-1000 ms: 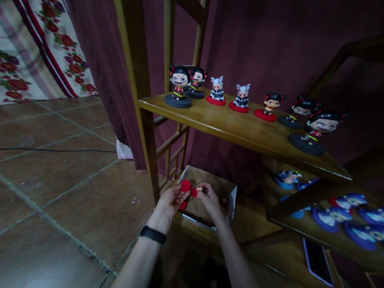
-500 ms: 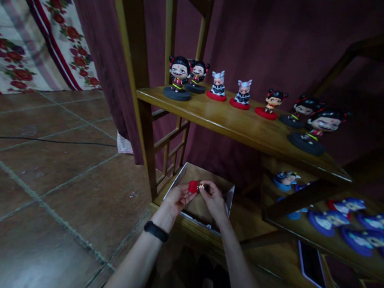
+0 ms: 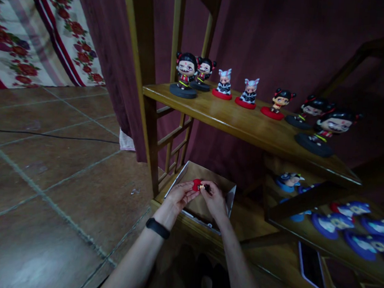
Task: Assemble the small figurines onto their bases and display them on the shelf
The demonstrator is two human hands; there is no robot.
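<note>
Between my two hands lies a small figurine on a red round base, its dark-haired head toward the right. My left hand has its fingers closed at the red base. My right hand pinches the figurine's head end. Both hands are over an open cardboard box with white sides, which rests on the low shelf. Above, a wooden shelf bears a row of figurines, among them a black-haired one on a dark base and a grey-haired one on a red base.
Several blue-based figurines stand on the shelf at the right. A phone lies on the wood at the lower right. A dark curtain hangs behind the rack. Tiled floor with a thin cable stretches left.
The view has shifted slightly, so the shelf figurines appear a little farther right. Both hands keep hold of the figurine over the box, nearly unmoved.
</note>
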